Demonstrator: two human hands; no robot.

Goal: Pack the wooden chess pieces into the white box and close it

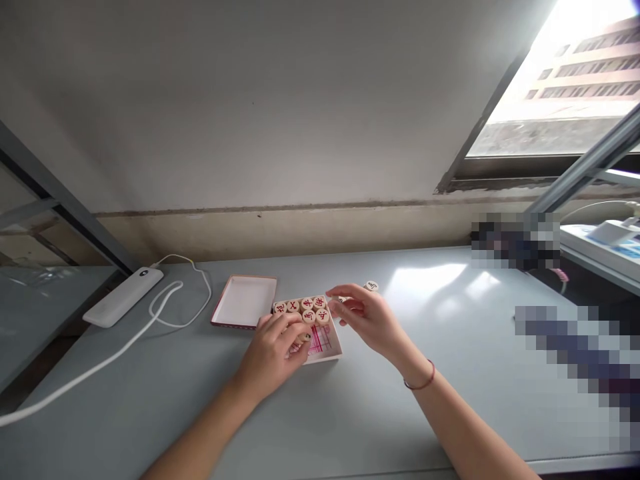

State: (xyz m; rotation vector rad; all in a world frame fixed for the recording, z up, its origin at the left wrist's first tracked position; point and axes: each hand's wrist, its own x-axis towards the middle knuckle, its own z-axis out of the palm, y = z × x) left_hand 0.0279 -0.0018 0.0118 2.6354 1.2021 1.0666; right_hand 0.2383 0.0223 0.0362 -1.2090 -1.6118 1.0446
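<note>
A shallow box tray (338, 345) lies on the desk with xiangqi pieces (309, 315) in rows at its far side, red characters facing up. A pink-lined sheet (323, 340) shows on its floor. My left hand (275, 347) reaches over the tray's left part, thumb and fingers closed round a xiangqi piece (303, 339), mostly hidden. At the tray's far right corner is my right hand (363, 317), fingers curved and apart, no held piece visible. Behind it, a dark-marked piece (371, 286) lies on the desk, and others are partly hidden by the fingers.
The box lid (246, 300) lies inside-up left of the tray. Farther left are a white power bank (123, 297) and a white cable (115, 357) on the grey desk (390, 420). A wall stands behind; metal posts rise at both sides. Blurred items lie at right.
</note>
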